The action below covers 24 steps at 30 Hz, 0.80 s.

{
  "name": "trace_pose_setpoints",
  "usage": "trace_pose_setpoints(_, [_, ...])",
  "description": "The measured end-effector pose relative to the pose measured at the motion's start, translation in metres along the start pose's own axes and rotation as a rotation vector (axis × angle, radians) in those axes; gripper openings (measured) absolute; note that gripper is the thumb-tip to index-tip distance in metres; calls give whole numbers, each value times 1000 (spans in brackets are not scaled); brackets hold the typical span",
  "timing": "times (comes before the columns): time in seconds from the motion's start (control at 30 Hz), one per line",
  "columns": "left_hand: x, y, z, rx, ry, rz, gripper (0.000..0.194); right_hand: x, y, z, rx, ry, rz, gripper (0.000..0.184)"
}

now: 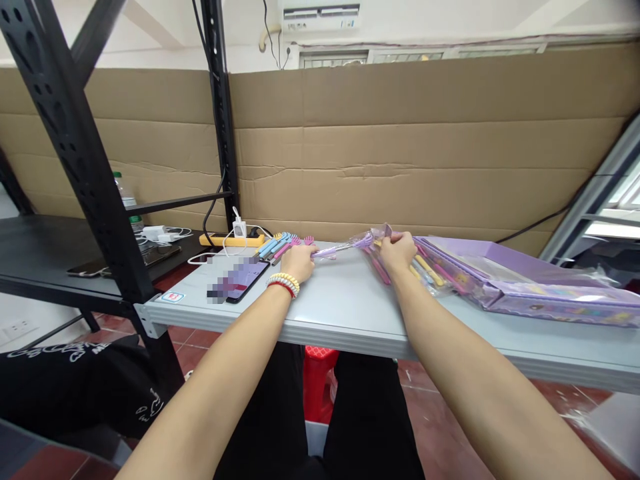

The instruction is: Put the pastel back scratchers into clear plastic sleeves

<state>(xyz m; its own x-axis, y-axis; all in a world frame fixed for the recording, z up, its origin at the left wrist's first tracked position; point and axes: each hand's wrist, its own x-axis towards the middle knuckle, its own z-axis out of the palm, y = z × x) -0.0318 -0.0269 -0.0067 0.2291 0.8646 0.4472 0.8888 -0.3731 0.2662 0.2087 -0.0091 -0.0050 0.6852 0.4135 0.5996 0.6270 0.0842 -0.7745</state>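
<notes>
My left hand (299,263), with beaded bracelets on its wrist, is closed on one end of a slim purple stick (327,252). At the other end, my right hand (399,252) pinches the clear plastic wrapper (367,238) around it. The wrapper stretches between both hands, just over the table. Left of my left hand lies a row of loose sticks (270,248) in yellow, blue and pink with pronged ends; their exact kind is unclear. Beside and below my right hand are more coloured sticks (425,270) in clear wrappers, partly hidden by my wrist.
An open purple box (550,303) stands on the right of the grey table (345,313). A phone (245,280) lies at the left, before an orange power strip (220,240) with a white charger. Black shelving posts (85,140) rise on the left; cardboard (400,153) lines the back.
</notes>
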Motion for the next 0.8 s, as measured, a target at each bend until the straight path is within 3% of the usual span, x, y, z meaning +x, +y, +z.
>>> trace_pose_setpoints(0.2, [1,-1,0,-3,10,-4,39,4,0,-1,70,15,53,20])
trace_pose_setpoints(0.5, [-1,1,-3,-82,55,-94,40,2,0,-8,-21,29,67,10])
trace_pose_setpoints(0.57, [1,0,-2,-133,79,-122,43,2,-1,-10,-84,4,68,15])
trace_pose_setpoints(0.8, [8,-6,5,-213,108,-114,19,1,-3,-15,-244,-84,87,26])
